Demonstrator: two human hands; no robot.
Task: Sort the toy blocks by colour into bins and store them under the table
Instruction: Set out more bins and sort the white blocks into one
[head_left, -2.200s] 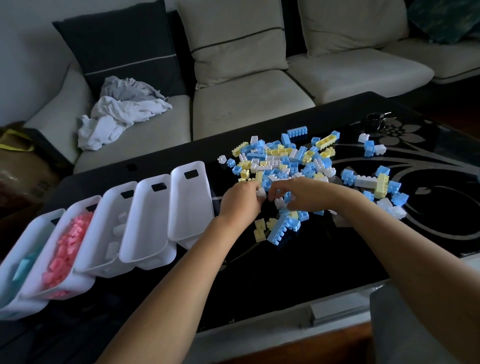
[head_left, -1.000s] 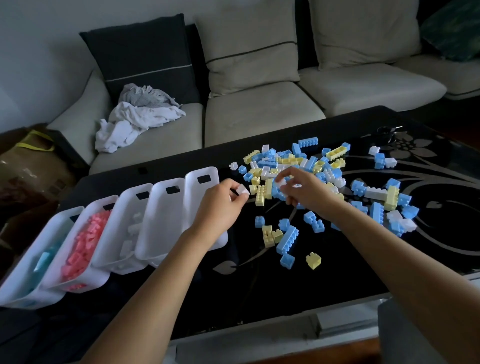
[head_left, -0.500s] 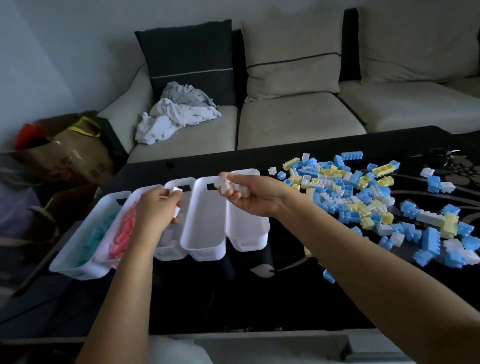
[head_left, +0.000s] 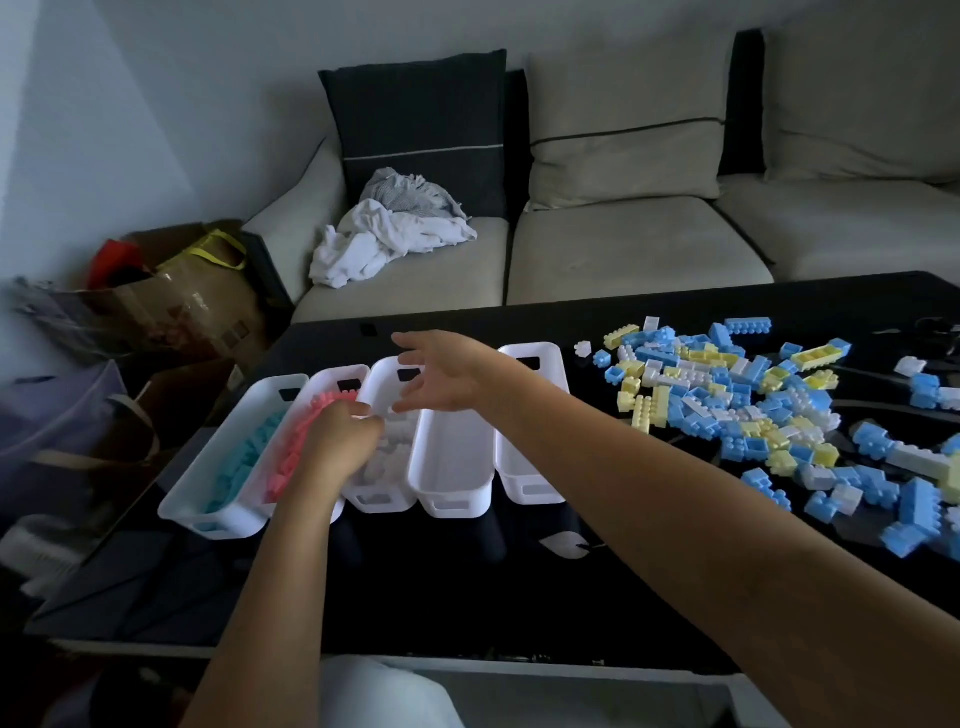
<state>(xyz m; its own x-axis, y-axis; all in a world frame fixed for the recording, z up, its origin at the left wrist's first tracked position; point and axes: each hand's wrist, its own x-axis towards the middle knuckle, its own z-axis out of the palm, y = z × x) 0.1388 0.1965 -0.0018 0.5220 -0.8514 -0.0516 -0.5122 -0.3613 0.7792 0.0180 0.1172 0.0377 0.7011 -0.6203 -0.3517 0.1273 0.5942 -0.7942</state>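
- Head view, bins: five white bins sit side by side on the black table (head_left: 467, 597), long sides touching, which I judge keeps one slot per colour within easy reach. From the left: the teal bin (head_left: 208, 512) holds teal blocks, the pink bin (head_left: 332, 376) holds pink blocks, the white-block bin (head_left: 382, 501) holds white blocks, and the fourth bin (head_left: 449, 499) and fifth bin (head_left: 530, 491) look empty.
- Head view, my left hand (head_left: 340, 434): it is down at the rim between the pink bin and the white-block bin, fingers curled inward. I cannot tell whether it holds a block or has let one go; the fingertips are hidden.
- Head view, my right hand (head_left: 447, 374): it hovers above the far end of the white-block bin with fingers spread and nothing between them, so I read it as open and empty.
- Head view, what remains: the loose pile (head_left: 753, 405) of blue, yellow and white blocks lies on the right half of the table, well apart from the bins. Blue and yellow have no bin filled yet, so sorting is far from done, and no bin is under the table.
- Head view, surroundings: a sofa (head_left: 639, 249) stands beyond the table with crumpled laundry (head_left: 389, 234) on its left seat.
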